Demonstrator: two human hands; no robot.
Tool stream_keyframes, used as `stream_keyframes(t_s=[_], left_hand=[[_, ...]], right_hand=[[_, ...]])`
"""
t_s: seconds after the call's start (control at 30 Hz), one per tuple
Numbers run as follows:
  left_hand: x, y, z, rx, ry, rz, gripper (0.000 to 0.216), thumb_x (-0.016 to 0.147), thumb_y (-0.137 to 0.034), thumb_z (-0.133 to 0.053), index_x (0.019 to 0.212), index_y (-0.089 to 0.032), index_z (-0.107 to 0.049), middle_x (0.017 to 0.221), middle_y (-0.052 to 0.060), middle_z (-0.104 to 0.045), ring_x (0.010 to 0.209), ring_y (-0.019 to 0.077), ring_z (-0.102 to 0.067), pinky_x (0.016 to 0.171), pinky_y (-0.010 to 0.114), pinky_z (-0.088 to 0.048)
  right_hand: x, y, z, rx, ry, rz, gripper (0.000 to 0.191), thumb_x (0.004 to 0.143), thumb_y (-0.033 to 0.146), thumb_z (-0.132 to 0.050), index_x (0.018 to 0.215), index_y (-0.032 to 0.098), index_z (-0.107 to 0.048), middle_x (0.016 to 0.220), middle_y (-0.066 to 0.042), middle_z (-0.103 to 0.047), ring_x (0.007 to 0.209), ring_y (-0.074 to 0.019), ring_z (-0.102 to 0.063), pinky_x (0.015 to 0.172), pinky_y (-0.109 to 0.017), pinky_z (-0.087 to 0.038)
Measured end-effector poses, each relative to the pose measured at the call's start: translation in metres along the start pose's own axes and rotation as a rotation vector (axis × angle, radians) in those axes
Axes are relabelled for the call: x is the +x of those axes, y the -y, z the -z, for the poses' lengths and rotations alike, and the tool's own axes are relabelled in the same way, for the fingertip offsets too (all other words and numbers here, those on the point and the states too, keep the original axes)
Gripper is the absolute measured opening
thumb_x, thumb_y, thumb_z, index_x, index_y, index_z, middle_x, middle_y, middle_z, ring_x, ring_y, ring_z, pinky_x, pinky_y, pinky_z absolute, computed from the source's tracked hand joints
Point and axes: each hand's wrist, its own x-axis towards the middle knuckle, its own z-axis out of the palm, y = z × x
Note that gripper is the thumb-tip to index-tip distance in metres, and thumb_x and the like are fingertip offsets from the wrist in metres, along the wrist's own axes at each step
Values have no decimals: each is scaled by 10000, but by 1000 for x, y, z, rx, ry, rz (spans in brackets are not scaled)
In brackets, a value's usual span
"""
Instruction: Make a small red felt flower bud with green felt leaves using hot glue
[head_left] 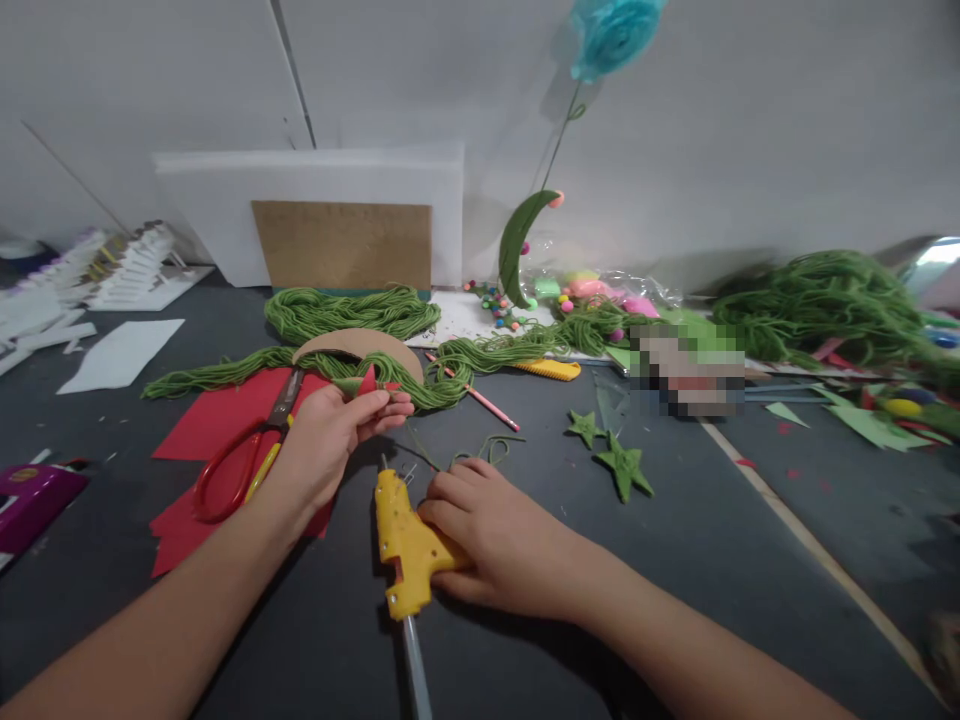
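My left hand (345, 425) pinches a small red paper piece (367, 381) that is partly wrapped in green yarn; its full shape is hidden by my fingers. A thin yarn strand trails below it onto the table. My right hand (499, 535) is closed around the handle of a yellow glue gun (405, 540), nozzle pointing away from me, with a clear glue stick (416, 665) out of its back. Two green yarn-covered stars (625, 468) lie to the right. Under my left wrist are red-handled scissors (232, 470) and red paper sheets (214, 415).
Green yarn bundles (349, 312) lie along the back, around a curved cardboard piece (360, 347). A pink pencil (491, 408) and yellow cutter (550, 370) are beyond my right hand. A green crescent (517, 245) leans on the wall. A purple object (37, 500) sits far left.
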Motion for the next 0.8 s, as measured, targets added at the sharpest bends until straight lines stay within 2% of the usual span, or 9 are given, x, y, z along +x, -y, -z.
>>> stream_keyframes(t_s=[0.13, 0.23, 0.3, 0.37, 0.43, 0.53, 0.6, 0.67, 0.8], left_hand=[[-15, -3, -11, -1, 95, 68, 108, 707, -165, -664, 756, -71, -678, 766, 96, -729, 714, 145, -675, 670, 210, -543], [-25, -5, -17, -6, 182, 126, 112, 725, -160, -651, 803, -87, -683, 807, 92, -731, 675, 123, -663, 659, 196, -536], [-30, -6, -19, -3, 216, 122, 124, 737, -166, -641, 837, -105, -682, 846, 84, -727, 681, 118, -655, 661, 194, -530], [-34, -7, -21, 33, 231, 94, 130, 752, -183, -626, 849, -116, -680, 818, 67, -718, 634, 105, -633, 615, 185, -518], [-38, -7, -23, 108, 240, 65, 141, 759, -204, -617, 864, -130, -676, 703, 29, -688, 547, 84, -581, 507, 156, -472], [-42, -7, -25, 280, 169, -36, 131, 725, -200, -647, 847, -153, -657, 668, -18, -641, 466, 42, -484, 396, 120, -358], [-43, -8, -26, 408, 107, -79, 90, 721, -207, -648, 790, -155, -624, 627, -39, -610, 436, 32, -451, 382, 119, -332], [-43, -7, -26, 481, 105, -33, 105, 750, -258, -616, 759, -161, -577, 553, -54, -571, 414, 49, -469, 376, 135, -351], [-42, -4, -27, 455, 173, 119, 177, 761, -330, -590, 745, -171, -515, 533, -53, -584, 396, 75, -518, 394, 176, -420]], right_hand=[[1, -1, -3, 79, -158, -68, 347, 716, 322, -640, 1009, 151, -566, 1000, -102, -556, 956, -254, -461, 895, -433, -321], [-1, -1, 2, 420, -426, -202, 372, 707, 136, -557, 1060, 184, -451, 1113, -93, -499, 1066, -219, -444, 932, -396, -338], [-1, -1, 4, 706, -541, -283, 422, 706, 79, -502, 1085, 215, -375, 1132, -74, -479, 1111, -183, -445, 965, -378, -335], [1, -1, 3, 943, -581, -301, 454, 684, 68, -507, 1074, 242, -355, 1123, -50, -477, 1139, -169, -445, 992, -373, -318], [3, 0, 1, 1133, -572, -279, 511, 650, 65, -531, 1086, 257, -345, 1107, -36, -478, 1082, -161, -491, 943, -351, -369], [5, 3, -1, 1294, -451, -327, 527, 681, 126, -549, 1131, 264, -312, 915, 8, -518, 742, -121, -569, 668, -282, -462], [4, 5, 0, 1186, -433, -429, 421, 730, 174, -538, 1098, 249, -347, 742, 55, -487, 549, -88, -493, 529, -229, -412], [2, 6, 1, 901, -479, -507, 290, 752, 177, -533, 1016, 227, -423, 685, 60, -473, 518, -82, -448, 502, -210, -373], [-4, 5, 5, 268, -514, -433, 137, 780, 165, -534, 913, 189, -559, 729, 4, -552, 592, -111, -488, 549, -227, -360]])
